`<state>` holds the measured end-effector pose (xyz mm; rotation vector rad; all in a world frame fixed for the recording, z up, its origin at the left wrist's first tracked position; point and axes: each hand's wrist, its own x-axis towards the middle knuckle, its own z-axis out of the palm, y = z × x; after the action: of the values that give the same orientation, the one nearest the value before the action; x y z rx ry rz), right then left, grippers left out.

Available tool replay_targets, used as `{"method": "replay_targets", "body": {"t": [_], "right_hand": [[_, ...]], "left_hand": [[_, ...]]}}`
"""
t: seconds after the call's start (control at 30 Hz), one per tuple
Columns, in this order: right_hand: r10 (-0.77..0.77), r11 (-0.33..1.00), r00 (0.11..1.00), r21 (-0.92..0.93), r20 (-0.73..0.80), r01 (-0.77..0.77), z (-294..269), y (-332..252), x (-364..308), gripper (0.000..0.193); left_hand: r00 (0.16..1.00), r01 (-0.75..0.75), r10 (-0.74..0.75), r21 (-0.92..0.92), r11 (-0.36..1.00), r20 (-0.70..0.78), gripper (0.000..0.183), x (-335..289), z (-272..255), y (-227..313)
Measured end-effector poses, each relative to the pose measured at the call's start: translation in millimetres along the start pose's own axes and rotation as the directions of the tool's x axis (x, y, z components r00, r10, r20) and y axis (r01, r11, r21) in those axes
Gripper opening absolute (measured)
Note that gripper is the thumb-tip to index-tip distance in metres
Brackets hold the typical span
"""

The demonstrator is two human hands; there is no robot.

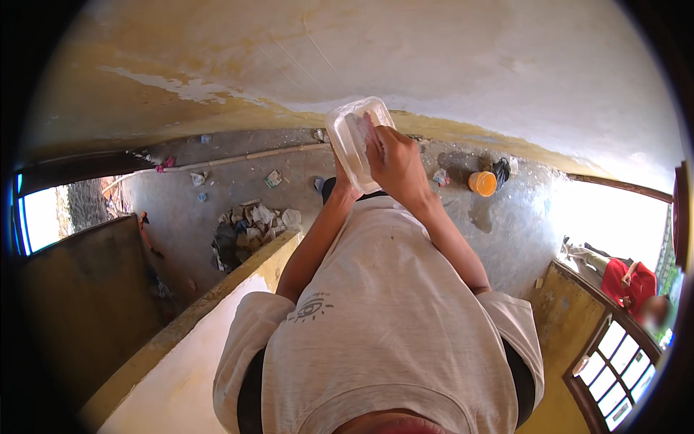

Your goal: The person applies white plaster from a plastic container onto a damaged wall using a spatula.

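Note:
A clear rectangular plastic tub (352, 154) with a whitish smear inside is held up in front of my chest, close to the wall. My left hand (345, 186) is closed on the tub from its left side and below; most of its fingers are hidden behind it. My right hand (400, 165) reaches over the tub's right rim with bent fingers pressed together. A pale pinkish thing (366, 126) shows at its fingertips inside the tub, too blurred to name.
Ahead rises a wall (463, 65) with peeling paint. On the floor lie a long pole (253, 155), a heap of rubbish (253, 228), an orange bucket (482, 184) and a black bag (500, 172). A low wall (217, 304) stands left. A person in red (629, 282) sits by the right opening.

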<state>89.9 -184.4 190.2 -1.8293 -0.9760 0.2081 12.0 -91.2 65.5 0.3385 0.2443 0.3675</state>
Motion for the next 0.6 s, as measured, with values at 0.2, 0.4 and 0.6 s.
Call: {"method": "replay_targets", "body": {"t": [0.2,0.4,0.6], "right_hand": [[0.042,0.999,0.996,-0.019,-0.084,-0.044,-23,-10,6,0.009],[0.098,0.995,0.99,-0.013,-0.101,-0.1,-26,13,13,0.009],[0.086,0.996,0.996,0.001,-0.037,-0.086,-24,8,16,0.008]], "left_hand": [[0.995,0.009,-0.015,0.06,0.998,0.096,0.059,3,27,13],[0.991,0.047,-0.047,0.006,0.999,0.126,0.06,10,36,15],[0.999,0.038,-0.038,0.051,0.998,-0.007,0.058,13,28,14]]}}
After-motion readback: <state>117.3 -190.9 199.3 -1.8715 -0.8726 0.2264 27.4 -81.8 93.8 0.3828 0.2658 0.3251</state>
